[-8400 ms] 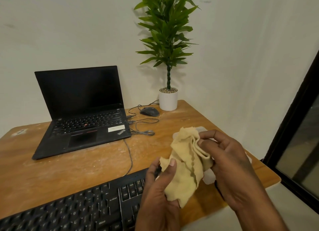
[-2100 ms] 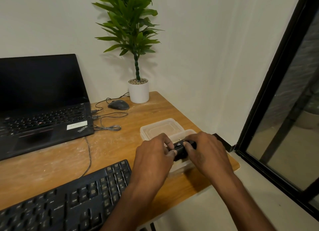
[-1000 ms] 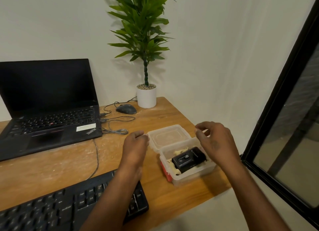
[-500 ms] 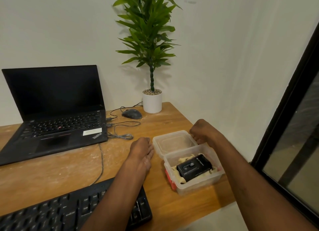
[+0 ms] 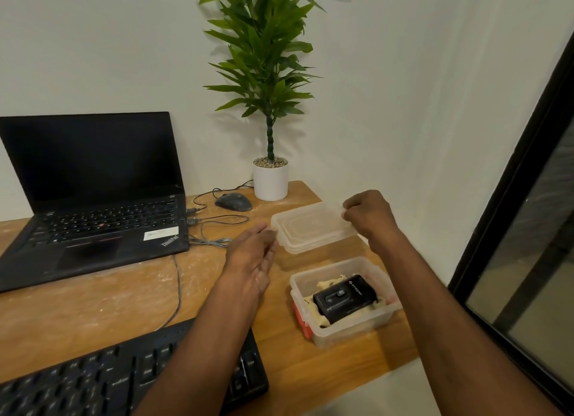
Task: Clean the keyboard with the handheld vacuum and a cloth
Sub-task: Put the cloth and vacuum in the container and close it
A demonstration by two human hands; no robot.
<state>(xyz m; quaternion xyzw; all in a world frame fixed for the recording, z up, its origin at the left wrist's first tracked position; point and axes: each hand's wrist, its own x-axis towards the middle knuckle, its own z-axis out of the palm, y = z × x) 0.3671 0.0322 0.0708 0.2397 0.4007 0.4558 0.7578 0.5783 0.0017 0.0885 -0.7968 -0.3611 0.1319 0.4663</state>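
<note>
- Your biggest risk sits at the tabletop (image 5: pixel 77 316) edge: the open container (image 5: pixel 348 322) at about 4 o'clock is close to the right-hand rim, so a hard press with the lid (image 5: pixel 310 226) could slide it off.
- The lid may not seat: the handheld vacuum (image 5: pixel 344 296) lies on the cloth (image 5: pixel 321 285) inside and looks level with the walls. If it stands proud, the lid will rock.
- Your right hand (image 5: pixel 371 215) pinches the lid's far corner at 1 o'clock; a one-corner grip lets it tilt or slip.
- Your left hand (image 5: pixel 254 257) is relaxed, fingers straight, just beside the lid's near-left corner, holding nothing.
- The keyboard (image 5: pixel 124 381) lies at 7 o'clock, partly under your left forearm; a careless swing could drag it.
- Around you: laptop (image 5: pixel 90 198) at 10 o'clock, potted plant (image 5: pixel 268 89) at 12, mouse (image 5: pixel 233 202) and its loose cable (image 5: pixel 217 229) between them. Nothing lies between lid and container.
</note>
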